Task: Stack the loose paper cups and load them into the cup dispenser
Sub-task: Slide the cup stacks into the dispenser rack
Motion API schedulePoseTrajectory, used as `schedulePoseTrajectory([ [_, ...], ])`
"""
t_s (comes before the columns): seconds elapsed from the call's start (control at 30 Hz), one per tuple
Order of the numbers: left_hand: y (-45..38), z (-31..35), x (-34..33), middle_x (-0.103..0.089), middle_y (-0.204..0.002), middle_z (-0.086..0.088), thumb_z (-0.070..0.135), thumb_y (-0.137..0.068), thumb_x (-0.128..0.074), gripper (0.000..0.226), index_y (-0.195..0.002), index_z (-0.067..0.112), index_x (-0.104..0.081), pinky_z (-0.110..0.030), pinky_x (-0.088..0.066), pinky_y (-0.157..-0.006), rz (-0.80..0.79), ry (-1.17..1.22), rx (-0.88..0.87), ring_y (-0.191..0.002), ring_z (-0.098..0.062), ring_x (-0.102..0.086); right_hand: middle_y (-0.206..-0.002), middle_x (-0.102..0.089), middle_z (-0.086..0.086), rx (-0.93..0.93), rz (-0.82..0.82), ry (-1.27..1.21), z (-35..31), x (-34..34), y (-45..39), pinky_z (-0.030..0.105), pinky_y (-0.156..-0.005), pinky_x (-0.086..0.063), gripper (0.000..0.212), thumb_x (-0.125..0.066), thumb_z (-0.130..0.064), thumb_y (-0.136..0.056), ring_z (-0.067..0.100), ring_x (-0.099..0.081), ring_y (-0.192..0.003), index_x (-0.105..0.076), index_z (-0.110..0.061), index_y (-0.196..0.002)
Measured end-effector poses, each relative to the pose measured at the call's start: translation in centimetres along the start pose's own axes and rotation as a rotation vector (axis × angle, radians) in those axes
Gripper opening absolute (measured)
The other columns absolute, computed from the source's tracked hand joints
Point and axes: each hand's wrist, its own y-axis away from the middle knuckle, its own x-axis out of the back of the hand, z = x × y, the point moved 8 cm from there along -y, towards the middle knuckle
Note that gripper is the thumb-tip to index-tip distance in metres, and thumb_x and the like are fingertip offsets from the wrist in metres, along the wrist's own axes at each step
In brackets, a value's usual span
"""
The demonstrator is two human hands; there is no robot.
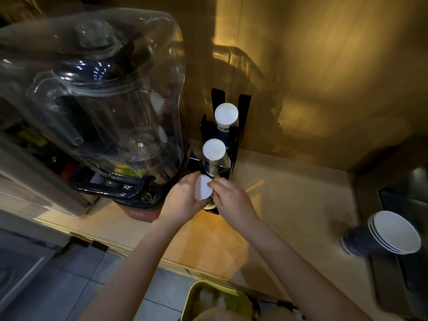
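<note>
A black tiered cup dispenser [243, 107] stands against the back wall. Upside-down cup stacks fill its back slot [226, 114] and middle slot [214, 149], white bases up. At the front slot, an upside-down stack of paper cups [202, 188] is held between both hands. My left hand [183, 200] wraps its left side. On its right side my right hand [231, 200] grips it, fingertips on the white base. Far right on the counter, a short stack of dark blue cups [379, 235] lies tilted, its white insides facing me.
A large blender under a clear plastic cover [97, 93] stands close to the left of the dispenser. The wooden counter [289, 200] runs right to a dark appliance [407, 205]. A yellow-green bin [215, 300] sits below the counter edge.
</note>
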Motion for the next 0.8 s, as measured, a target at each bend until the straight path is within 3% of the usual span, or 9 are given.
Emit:
schedulePoseTrajectory([
  [0.13,-0.2,0.4,-0.8,-0.043,-0.142,-0.014,0.030,-0.081,-0.064,0.071,-0.138,0.004,-0.029,-0.037,-0.036,-0.106,-0.073,-0.245,0.023,-0.131,-0.028,-0.041,-0.110,-0.060,0.016,0.083,-0.197,0.161,-0.3,-0.3,-0.3,0.046,-0.079,-0.047,0.026,-0.045,-0.011,-0.089,0.035,-0.058,-0.096,-0.055,-0.002,-0.112],
  [0.2,0.1,2.0,-0.5,-0.040,-0.144,-0.014,0.027,-0.082,-0.060,0.067,-0.138,0.004,-0.030,-0.040,-0.032,-0.110,-0.046,-0.366,0.004,-0.135,-0.028,-0.036,-0.112,-0.058,0.014,0.148,-0.216,0.214,-0.6,0.5,0.2,0.045,-0.079,-0.045,0.026,-0.044,-0.012,-0.090,0.033,-0.056,-0.097,-0.052,-0.005,-0.114],
  [0.33,0.5,7.8,-0.6,-0.067,-0.109,-0.017,0.017,-0.072,-0.049,0.042,-0.111,0.002,-0.060,-0.041,-0.054,-0.085,0.129,-0.314,-0.277,-0.102,-0.033,-0.064,-0.086,-0.066,0.011,0.182,-0.109,0.223,0.7,3.8,1.7,0.034,-0.062,-0.052,0.022,-0.045,-0.011,-0.079,0.028,-0.063,-0.074,-0.059,-0.006,-0.095],
  [0.4,0.3,10.6,-1.7,-0.065,-0.111,-0.018,0.014,-0.076,-0.050,0.040,-0.113,0.001,-0.058,-0.042,-0.055,-0.086,0.102,-0.233,-0.377,-0.103,-0.033,-0.063,-0.088,-0.067,0.009,0.101,-0.058,0.232,2.8,5.8,2.8,0.031,-0.067,-0.053,0.023,-0.047,-0.014,-0.078,0.025,-0.064,-0.079,-0.058,-0.008,-0.098],
  [0.53,-0.7,15.7,-5.4,-0.060,-0.127,-0.015,0.025,-0.076,-0.055,0.054,-0.126,0.004,-0.048,-0.040,-0.048,-0.095,0.076,-0.278,-0.463,-0.119,-0.028,-0.056,-0.124,-0.059,0.012,-0.138,0.005,0.229,8.4,9.6,6.2,0.040,-0.100,-0.042,0.043,-0.055,-0.016,-0.085,0.028,-0.054,-0.115,-0.046,-0.007,-0.126],
  [0.63,-1.1,19.2,-9.6,-0.042,-0.145,-0.012,0.038,-0.086,-0.042,0.061,-0.138,0.007,-0.032,-0.043,-0.034,-0.109,-0.022,-0.264,-0.486,-0.137,-0.026,-0.036,-0.134,-0.051,0.013,-0.297,0.070,0.286,12.8,12.7,10.1,0.041,-0.107,-0.035,0.051,-0.055,-0.018,-0.085,0.030,-0.046,-0.125,-0.041,-0.007,-0.132],
  [0.8,-0.5,26.1,-16.8,-0.015,-0.157,-0.007,0.046,-0.094,-0.026,0.064,-0.145,0.012,-0.008,-0.040,-0.012,-0.118,-0.265,-0.274,-0.568,-0.145,-0.019,-0.009,-0.142,-0.042,0.016,-0.593,0.132,0.307,20.0,16.4,17.5,0.041,-0.113,-0.026,0.056,-0.052,-0.023,-0.087,0.031,-0.035,-0.134,-0.033,-0.006,-0.137],
])
